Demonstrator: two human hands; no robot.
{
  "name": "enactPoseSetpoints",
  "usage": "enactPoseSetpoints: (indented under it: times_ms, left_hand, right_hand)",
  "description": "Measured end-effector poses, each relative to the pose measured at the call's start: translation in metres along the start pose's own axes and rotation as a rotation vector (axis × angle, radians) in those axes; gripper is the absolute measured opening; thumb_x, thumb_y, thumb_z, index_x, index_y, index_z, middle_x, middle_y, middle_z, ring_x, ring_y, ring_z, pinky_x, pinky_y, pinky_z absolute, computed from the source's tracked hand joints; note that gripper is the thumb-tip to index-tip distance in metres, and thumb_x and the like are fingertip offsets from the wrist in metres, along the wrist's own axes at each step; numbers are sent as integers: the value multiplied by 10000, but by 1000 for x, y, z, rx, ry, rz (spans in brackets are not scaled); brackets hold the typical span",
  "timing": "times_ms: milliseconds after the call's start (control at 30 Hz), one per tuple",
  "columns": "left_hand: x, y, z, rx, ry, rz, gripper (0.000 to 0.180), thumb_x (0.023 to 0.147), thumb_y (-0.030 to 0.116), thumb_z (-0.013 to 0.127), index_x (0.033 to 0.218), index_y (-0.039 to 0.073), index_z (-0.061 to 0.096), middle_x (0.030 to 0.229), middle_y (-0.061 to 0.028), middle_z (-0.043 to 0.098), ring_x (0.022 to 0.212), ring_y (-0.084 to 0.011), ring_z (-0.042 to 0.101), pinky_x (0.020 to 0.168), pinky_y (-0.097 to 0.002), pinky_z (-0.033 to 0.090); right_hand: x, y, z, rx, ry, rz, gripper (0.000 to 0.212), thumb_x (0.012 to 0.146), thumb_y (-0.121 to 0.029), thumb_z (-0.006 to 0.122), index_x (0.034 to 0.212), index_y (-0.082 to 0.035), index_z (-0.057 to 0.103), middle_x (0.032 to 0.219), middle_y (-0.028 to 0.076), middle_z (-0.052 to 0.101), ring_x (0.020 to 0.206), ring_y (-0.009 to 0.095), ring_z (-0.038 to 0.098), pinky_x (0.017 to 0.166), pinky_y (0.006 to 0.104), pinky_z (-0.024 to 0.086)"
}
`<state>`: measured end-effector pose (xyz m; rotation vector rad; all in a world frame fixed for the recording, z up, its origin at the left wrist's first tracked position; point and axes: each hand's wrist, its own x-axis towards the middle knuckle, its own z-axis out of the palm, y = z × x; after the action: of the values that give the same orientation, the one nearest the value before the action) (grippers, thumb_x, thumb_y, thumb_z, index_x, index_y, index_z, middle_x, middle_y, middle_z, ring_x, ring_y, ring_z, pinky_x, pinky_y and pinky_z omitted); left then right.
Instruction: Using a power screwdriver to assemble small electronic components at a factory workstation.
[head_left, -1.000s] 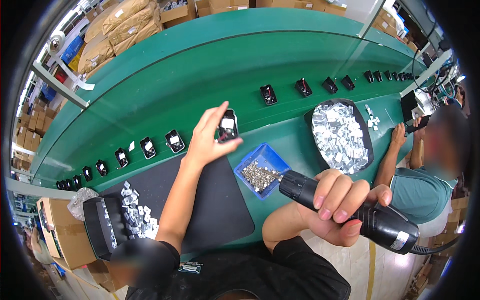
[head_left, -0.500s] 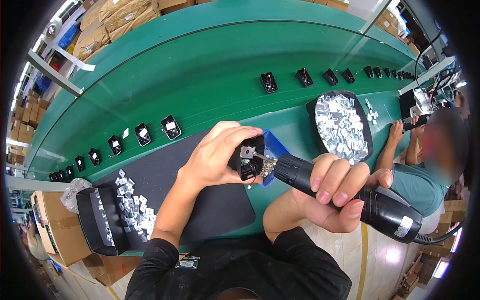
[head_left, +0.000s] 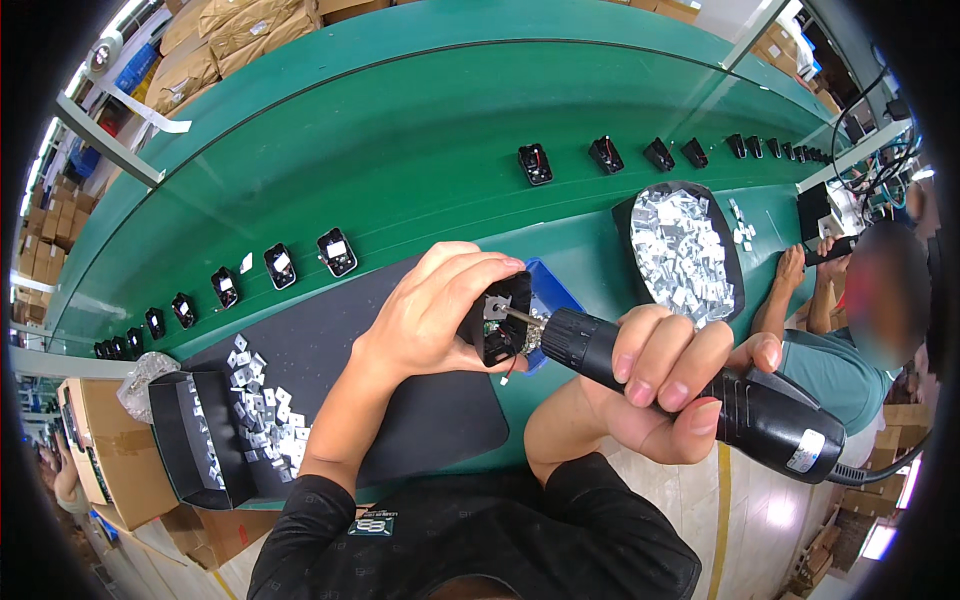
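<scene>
My left hand (head_left: pixel 430 320) grips a small black socket part (head_left: pixel 497 320) over the black work mat (head_left: pixel 400 400). A metal plate shows on the part's face. My right hand (head_left: pixel 670 385) holds a black electric screwdriver (head_left: pixel 700 385), and its bit touches that metal plate. Just behind the part lies a blue tray (head_left: pixel 553 295) of small metal pieces, mostly hidden by my hand and the tool.
More black socket parts (head_left: pixel 336 251) ride along the green conveyor belt (head_left: pixel 400 150). A black tray of metal plates (head_left: pixel 683 252) stands at the right, another black box with plates (head_left: pixel 215 430) at the left. A co-worker (head_left: pixel 850 330) sits on my right. Cardboard boxes line the far side.
My left hand took a socket part off the belt and brought it back over the mat. The screwdriver came up to meet it, and its bit now touches the part.
</scene>
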<state>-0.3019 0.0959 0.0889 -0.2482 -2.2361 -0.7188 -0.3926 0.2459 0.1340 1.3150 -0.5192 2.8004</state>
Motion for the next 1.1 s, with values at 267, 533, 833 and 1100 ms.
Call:
enactPoseSetpoints:
  times_ms: [267,533,833,1100]
  left_hand:
    - [0,0,0,7,9,4,848,476,409,882,1124,-8,528,1029,-128,653,923,-263,622,819,-364,459]
    - [-1,-1,-4,-99,10,5,757,485,332,874,1096,3,573,1024,-87,645,898,-269,605,788,-352,496]
    - [-3,-14,2,-118,-45,-88,762,482,296,877,1125,41,556,1028,-84,618,934,-284,574,845,-384,458]
    - [-71,-133,8,217,65,-785,725,607,314,803,1167,-15,481,1145,-194,486,1092,-335,493,944,-399,407]
  right_hand:
    - [2,1,2,11,7,23,396,832,-102,632,1133,-132,376,689,33,514,532,162,521,525,312,466]
    - [3,6,0,72,-173,2,317,782,-6,629,955,-96,379,683,48,527,511,158,527,510,309,487]
    - [-2,13,9,-62,21,1,433,787,-51,653,1115,-102,374,646,44,533,488,167,531,490,298,480]
    - [2,-2,-4,-17,-137,-99,426,850,-154,549,1247,-97,405,727,5,491,576,114,498,594,268,423]
